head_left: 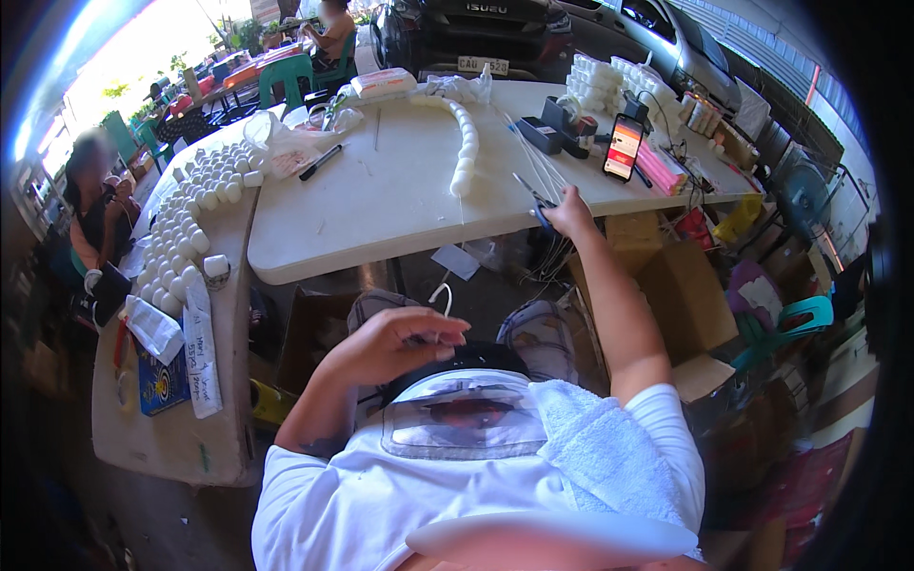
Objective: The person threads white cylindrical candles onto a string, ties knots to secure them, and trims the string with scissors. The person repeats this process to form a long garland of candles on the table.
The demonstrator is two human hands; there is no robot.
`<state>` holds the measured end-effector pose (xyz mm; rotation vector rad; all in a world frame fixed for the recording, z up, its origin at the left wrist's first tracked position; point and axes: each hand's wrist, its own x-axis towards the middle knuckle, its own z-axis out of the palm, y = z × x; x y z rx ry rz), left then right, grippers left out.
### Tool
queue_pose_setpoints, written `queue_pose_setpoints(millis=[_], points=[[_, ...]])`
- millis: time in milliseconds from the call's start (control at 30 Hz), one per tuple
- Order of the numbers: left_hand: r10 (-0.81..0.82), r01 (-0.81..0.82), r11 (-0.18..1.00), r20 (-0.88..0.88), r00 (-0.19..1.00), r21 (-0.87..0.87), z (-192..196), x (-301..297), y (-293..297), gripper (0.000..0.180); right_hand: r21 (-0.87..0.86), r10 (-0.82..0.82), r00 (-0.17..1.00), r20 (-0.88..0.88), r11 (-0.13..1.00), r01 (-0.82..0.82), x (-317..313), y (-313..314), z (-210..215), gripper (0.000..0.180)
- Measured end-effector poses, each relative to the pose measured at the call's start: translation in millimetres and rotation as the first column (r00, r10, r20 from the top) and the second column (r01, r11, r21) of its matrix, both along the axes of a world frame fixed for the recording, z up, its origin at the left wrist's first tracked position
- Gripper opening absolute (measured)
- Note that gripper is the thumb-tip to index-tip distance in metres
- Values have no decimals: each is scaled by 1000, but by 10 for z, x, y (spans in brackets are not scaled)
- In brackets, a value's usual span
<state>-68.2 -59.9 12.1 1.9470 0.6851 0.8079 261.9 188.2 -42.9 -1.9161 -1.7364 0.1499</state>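
Note:
My right hand (569, 213) grips a pair of scissors (535, 198) with dark blue handles, at the table's front edge. Their blades point away over the white table (352, 224). In front of my torso, my left hand (405, 335) is closed, thumb against fingers. A short white cord (444, 294) curls up from it. On the table a strand of white rounded pieces (466, 147) bends toward me, and a thin thread runs from its near end to the table's edge. Several long white cords (538, 160) lie beside the scissors.
Many loose white pieces (195, 211) cover the left table. A black marker (321, 162), a lit phone (624, 147), a tape dispenser (562, 128) and stacked white rolls (595, 81) lie on mine. Cardboard boxes (676, 295) stand below right. One person (95, 205) sits left, another (333, 38) farther back.

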Motion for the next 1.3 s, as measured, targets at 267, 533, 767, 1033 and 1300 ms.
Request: queue_pose_setpoints(millis=[267,533,767,1033,1300], points=[[-255,250,966,63,965,70,133,-225,-138,23,2,661,740,123,746,-666,-1140,-334,280,53],[111,-115,993,130,985,30,174,-441,-335,21,127,872,-50,-488,15,-992,-1480,-2097,672,53],[218,-218,968,16,976,123,103,-328,-267,27,240,957,201,-211,250,-938,-1344,-2211,727,11],[155,-172,985,315,937,27,-48,-285,-1,35,249,893,200,-404,318,-915,-1274,-2114,689,10],[570,-592,751,163,805,293,-87,-394,-103,11,118,841,288,-458,379,-918,-1537,-1177,542,26]])
